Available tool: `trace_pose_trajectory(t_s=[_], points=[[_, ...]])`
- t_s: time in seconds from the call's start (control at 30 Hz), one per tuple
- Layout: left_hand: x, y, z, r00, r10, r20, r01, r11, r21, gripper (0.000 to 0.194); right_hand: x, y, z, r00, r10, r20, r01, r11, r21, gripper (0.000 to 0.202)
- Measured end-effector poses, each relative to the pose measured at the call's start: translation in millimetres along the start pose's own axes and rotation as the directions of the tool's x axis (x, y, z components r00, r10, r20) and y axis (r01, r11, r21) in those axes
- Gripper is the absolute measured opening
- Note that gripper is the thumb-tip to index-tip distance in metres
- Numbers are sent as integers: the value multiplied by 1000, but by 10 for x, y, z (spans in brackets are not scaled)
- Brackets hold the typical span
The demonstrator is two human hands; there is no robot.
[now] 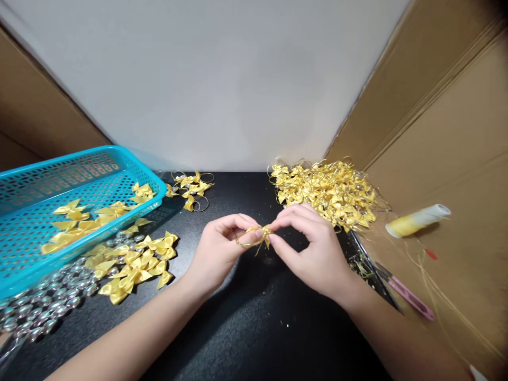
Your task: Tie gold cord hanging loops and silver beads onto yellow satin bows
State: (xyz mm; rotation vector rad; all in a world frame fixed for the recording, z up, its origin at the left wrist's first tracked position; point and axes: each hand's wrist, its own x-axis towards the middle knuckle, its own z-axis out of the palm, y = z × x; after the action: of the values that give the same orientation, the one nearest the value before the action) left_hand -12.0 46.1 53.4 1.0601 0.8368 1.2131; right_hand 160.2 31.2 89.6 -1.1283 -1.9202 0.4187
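Near the middle of the black table [246,317], my left hand [224,243] pinches a small yellow bow [265,238] with a gold cord loop [246,244] on its left side. The thumb and index finger of my right hand [311,241] close on the bow's right side. Fingers partly cover the bow. Yellow bows [138,264] lie in a loose pile to the left, beside silvery beads [47,301]. A large heap of yellow bows with gold loops [333,193] stands behind my right hand.
A blue basket [115,153] with yellow bows is at the left. A few looped bows [190,188] lie at the back. On the right are a yellow-white spool [416,221], pink-handled snips [410,297], gold cord [448,301] and a red piece [431,254]. Cardboard walls [444,132] stand alongside.
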Motion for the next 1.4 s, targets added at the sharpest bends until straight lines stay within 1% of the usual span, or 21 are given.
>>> trace_pose_trajectory(t_s=[0.2,0.27,0.33,0.5,0.57,0.6,0.67,0.7,0.73,0.8,0.83,0.87,0.9,0.93,0.97,1.03,1.1,1.2,1.3,1.37,1.4], points=[[0,6,-9,998,33,61,-31,999,-37,12,-1,-15,22,998,65,5,-65,996,62,14],[6,2,-4,997,34,71,-30,998,-62,12,6,-8,26,996,89,21,-90,992,92,16],[12,5,6,998,23,65,-16,995,-95,13,12,-1,21,995,103,11,-103,989,109,16],[16,42,44,999,-49,-10,47,988,-149,19,2,-40,-16,994,41,-104,-29,993,115,13],[13,53,53,995,-87,-49,77,981,-177,19,-28,-78,15,995,37,-97,-27,995,98,16],[11,55,55,992,-105,-70,90,978,-189,19,-51,-96,51,995,64,-75,-58,994,89,17],[9,53,55,985,-128,-115,102,973,-206,16,-105,-120,159,981,192,-21,-188,974,124,22],[9,50,53,983,-128,-132,99,973,-208,16,-132,-123,222,960,279,15,-276,941,194,28],[10,47,50,981,-124,-146,93,974,-205,15,-156,-121,284,931,359,66,-361,881,305,36],[14,43,39,979,-109,-171,75,978,-195,14,-189,-109,376,866,454,210,-492,696,523,45],[16,43,33,979,-101,-179,67,980,-188,14,-195,-103,396,835,462,299,-543,603,585,43],[17,44,27,978,-92,-186,58,982,-180,14,-196,-100,396,808,451,379,-585,537,608,37],[19,45,22,978,-81,-193,47,984,-174,14,-192,-103,377,789,432,437,-613,512,602,27],[20,47,18,977,-72,-199,38,985,-170,14,-184,-112,341,783,413,466,-622,524,582,19],[20,47,15,977,-64,-204,29,985,-168,14,-175,-127,293,791,396,467,-611,561,559,18],[23,43,12,976,-51,-211,17,987,-162,13,-156,-171,181,836,374,401,-544,659,520,28],[25,35,13,978,-39,-203,8,988,-153,13,-139,-214,82,870,361,334,-488,719,495,31],[25,27,17,982,-29,-186,1,990,-144,14,-119,-237,-3,894,344,288,-448,728,519,31],[18,38,27,981,-40,-191,11,988,-154,14,-96,-213,-33,906,340,250,-423,729,539,32],[15,60,38,977,-85,-196,52,984,-172,15,-74,-193,-55,908,329,260,-419,737,530,30],[14,74,46,973,-120,-196,83,979,-188,15,-61,-185,-69,903,312,296,-426,741,519,28]])
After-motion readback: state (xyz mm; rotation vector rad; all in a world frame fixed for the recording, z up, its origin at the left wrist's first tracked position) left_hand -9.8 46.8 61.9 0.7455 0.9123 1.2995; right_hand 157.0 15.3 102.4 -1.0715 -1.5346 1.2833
